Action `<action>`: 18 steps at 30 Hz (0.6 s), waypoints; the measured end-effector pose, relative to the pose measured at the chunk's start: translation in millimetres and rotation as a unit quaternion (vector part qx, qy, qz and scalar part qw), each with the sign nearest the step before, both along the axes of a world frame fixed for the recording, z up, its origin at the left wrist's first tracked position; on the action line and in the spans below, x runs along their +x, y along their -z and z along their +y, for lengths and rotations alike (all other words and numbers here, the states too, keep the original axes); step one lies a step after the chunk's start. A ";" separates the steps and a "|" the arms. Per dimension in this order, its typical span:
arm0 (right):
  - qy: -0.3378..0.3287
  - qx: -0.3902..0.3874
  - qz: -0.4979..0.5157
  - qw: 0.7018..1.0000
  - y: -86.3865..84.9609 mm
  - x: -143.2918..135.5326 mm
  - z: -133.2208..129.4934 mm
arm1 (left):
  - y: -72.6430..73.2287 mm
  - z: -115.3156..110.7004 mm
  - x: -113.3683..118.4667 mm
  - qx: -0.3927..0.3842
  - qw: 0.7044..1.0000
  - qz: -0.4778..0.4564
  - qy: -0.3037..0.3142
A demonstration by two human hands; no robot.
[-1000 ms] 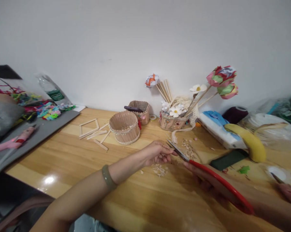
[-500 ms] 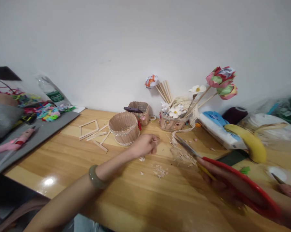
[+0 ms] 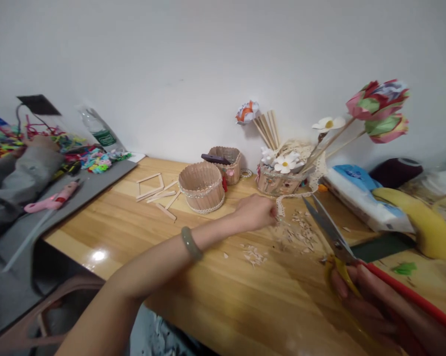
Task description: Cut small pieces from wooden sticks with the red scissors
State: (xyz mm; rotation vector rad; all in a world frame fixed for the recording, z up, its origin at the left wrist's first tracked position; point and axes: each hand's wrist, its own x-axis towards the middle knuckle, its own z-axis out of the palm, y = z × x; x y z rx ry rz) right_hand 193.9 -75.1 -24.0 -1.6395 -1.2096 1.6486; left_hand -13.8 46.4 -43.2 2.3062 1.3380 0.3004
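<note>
Gripping scissors in a curled right hand, above the counter beside wood scraps, now with blades wider apart. Bringing a bunched left hand, with contents impossible to tell, nearer those scraps; apparently pausing the cutting.

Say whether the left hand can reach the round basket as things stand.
Likely yes: the left hand is just right of the round basket, with only tabletop showing between them, though its curled fingers would need to open.
</note>
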 end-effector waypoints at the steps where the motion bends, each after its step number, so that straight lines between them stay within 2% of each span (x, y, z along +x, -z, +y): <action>1: 0.001 -0.014 0.042 0.999 0.0 -1.1 -0.8 | 1.4 1.6 3.1 -0.008 1.000 0.007 0.003; 3: 0.006 -0.033 0.091 0.995 -0.5 -2.7 -1.8 | 3.6 4.9 7.6 -0.020 1.000 0.017 0.010; 9: 0.006 -0.019 0.076 0.997 7.7 -0.3 0.0 | 1.0 10.5 9.7 -0.038 0.998 0.016 0.038; 12: 0.021 -0.012 0.058 0.998 9.9 -3.3 4.9 | -6.1 9.4 6.4 -0.037 0.998 0.002 0.041; 14: 0.038 0.021 0.057 0.997 6.4 -9.7 10.8 | -12.5 8.3 3.0 -0.026 0.999 -0.014 0.032; 18: 0.052 0.049 0.116 0.991 -3.4 -24.9 26.3 | -24.6 4.9 -4.5 0.005 0.998 -0.051 0.026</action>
